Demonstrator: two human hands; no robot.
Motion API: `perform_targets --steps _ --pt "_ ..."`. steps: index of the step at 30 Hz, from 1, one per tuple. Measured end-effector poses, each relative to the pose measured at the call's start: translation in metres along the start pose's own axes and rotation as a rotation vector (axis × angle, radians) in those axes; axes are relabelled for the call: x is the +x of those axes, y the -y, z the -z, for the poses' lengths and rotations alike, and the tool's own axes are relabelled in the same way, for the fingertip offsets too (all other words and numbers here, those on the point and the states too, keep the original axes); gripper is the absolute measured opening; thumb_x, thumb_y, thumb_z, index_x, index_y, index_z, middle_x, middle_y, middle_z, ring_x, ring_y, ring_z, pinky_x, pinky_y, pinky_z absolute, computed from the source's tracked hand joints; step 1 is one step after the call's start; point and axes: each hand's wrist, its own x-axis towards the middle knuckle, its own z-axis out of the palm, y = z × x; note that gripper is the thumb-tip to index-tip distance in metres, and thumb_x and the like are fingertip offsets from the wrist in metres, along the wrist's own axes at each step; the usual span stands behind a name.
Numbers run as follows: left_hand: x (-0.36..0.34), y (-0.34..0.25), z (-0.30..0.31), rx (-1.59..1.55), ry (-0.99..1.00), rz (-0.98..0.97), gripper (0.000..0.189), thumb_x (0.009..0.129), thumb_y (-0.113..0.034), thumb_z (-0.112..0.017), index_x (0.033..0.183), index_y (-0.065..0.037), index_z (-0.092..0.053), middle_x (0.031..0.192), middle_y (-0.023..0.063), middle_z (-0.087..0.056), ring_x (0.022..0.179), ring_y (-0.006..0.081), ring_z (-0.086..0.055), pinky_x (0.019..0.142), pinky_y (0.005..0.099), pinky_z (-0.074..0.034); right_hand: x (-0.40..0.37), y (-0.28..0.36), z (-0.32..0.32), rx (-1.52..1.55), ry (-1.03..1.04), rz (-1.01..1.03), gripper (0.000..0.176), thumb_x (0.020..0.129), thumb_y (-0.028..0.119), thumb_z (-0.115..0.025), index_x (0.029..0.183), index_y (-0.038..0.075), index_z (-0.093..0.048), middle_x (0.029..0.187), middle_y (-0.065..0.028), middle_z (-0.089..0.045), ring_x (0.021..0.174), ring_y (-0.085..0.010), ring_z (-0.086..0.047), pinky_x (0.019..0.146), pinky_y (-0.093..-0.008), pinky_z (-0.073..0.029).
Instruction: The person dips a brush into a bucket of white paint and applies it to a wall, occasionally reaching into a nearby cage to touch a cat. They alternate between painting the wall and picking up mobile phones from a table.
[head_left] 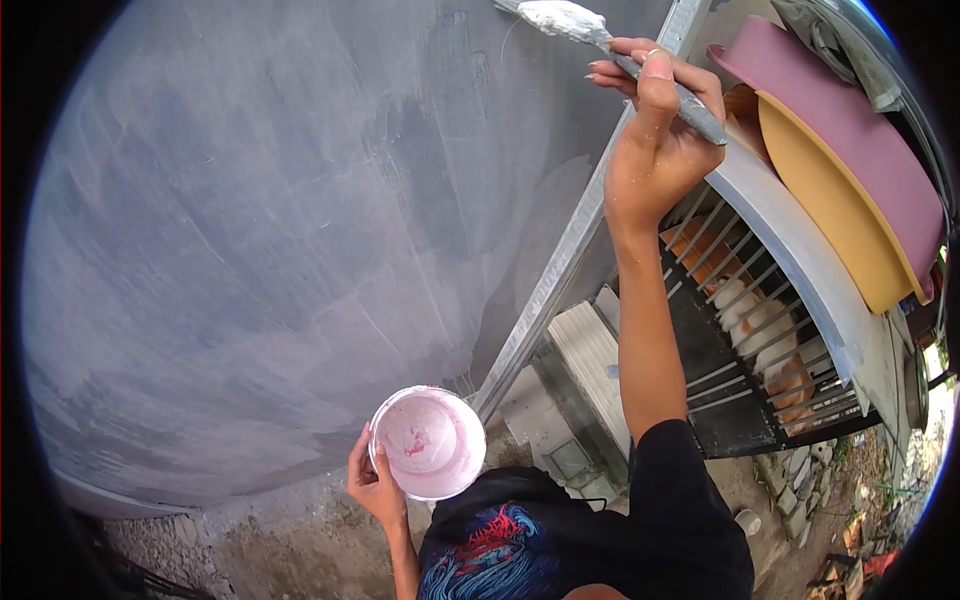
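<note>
My right hand [665, 130] is raised at the upper right, its fingers closed round the grey handle of a paintbrush [565, 20]. White paint coats the brush near its head, which points left in front of the grey wall [300, 220]. Low in the view, my left hand [380, 482] grips the left rim of a white bucket [465, 455], thumb over the edge. The bucket's inside is pinkish white, with a few red marks at the bottom.
A metal strip [560, 270] runs diagonally along the wall's edge. At the right, a barred cage [725, 405] holds an orange and white animal [765, 335]. Pink [850, 130] and yellow [835, 210] basins rest above it. Rubble [800, 490] lies at the lower right.
</note>
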Motion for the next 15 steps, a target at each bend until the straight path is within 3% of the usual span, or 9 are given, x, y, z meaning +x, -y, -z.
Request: perform_targets --steps 3,9,12,15 --pt "-0.002 0.002 0.001 -0.002 -0.020 0.006 0.030 0.092 0.003 -0.057 0.122 0.007 -0.060 0.124 0.0204 -0.063 0.109 0.0210 -0.063 0.094 0.0304 -0.049 -0.015 -0.001 0.000 -0.007 -0.074 0.115 0.015 0.095 0.009 -0.055 0.098 -0.005 -0.054 0.099 -0.0189 -0.067 0.077 -0.0203 -0.068 0.070 -0.0328 -0.060" --pt "-0.003 0.012 0.003 0.000 -0.045 -0.009 0.030 0.092 0.002 -0.057 0.122 0.008 -0.059 0.124 0.0207 -0.063 0.109 0.0216 -0.063 0.094 0.0309 -0.049 -0.156 -0.014 0.042 -0.244 0.085 -0.150 0.008 0.093 0.006 -0.057 0.096 -0.001 -0.054 0.098 -0.0176 -0.067 0.075 -0.0189 -0.067 0.069 -0.0321 -0.058" --pt "-0.001 0.009 0.003 -0.007 -0.050 0.032 0.030 0.092 0.002 -0.057 0.122 0.008 -0.059 0.124 0.0203 -0.063 0.108 0.0212 -0.063 0.093 0.0306 -0.049 -0.221 -0.004 0.063 -0.220 -0.005 -0.360 0.009 0.092 0.005 -0.059 0.096 -0.001 -0.054 0.098 -0.0172 -0.067 0.076 -0.0197 -0.067 0.069 -0.0322 -0.057" --pt "0.000 0.005 0.002 0.030 -0.030 0.064 0.031 0.093 0.003 -0.056 0.123 0.008 -0.058 0.124 0.0195 -0.063 0.107 0.0194 -0.064 0.093 0.0298 -0.049 -0.268 0.011 0.080 -0.303 0.080 -0.554 0.013 0.095 0.010 -0.058 0.097 -0.001 -0.053 0.101 -0.0171 -0.066 0.078 -0.0183 -0.065 0.071 -0.0340 -0.056"
